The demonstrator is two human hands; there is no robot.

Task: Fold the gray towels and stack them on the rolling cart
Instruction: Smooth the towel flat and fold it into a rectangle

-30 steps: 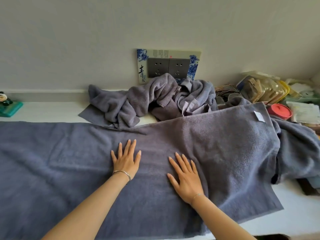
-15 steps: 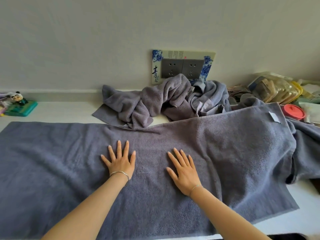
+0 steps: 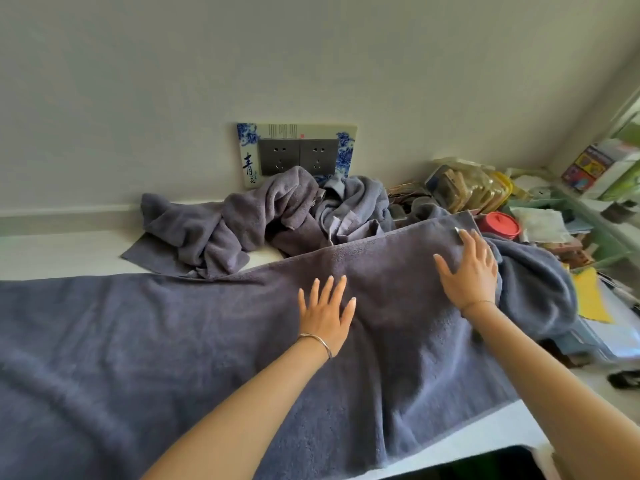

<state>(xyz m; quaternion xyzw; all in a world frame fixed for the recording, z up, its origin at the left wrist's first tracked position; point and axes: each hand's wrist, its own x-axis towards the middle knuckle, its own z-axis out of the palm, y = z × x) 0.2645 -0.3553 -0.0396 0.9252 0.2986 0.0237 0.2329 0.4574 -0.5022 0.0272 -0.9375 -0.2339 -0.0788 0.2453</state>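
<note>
Head view: large gray towel (image 3: 173,341) lies spread flat across the white counter (image 3: 52,251), terry texture, a few soft creases, near edge hanging over the front. Left hand (image 3: 327,311) rests palm-down on the towel's middle, fingers straight and splayed, gripping nothing; bracelet (image 3: 317,341) on its wrist. Right hand (image 3: 469,271) lies flat near the towel's far right corner, fingers spread, holding nothing. Crumpled gray towels (image 3: 242,223) are heaped behind against the wall, below the double wall socket (image 3: 298,155). Red lid (image 3: 498,225) sits among clutter at right.
</note>
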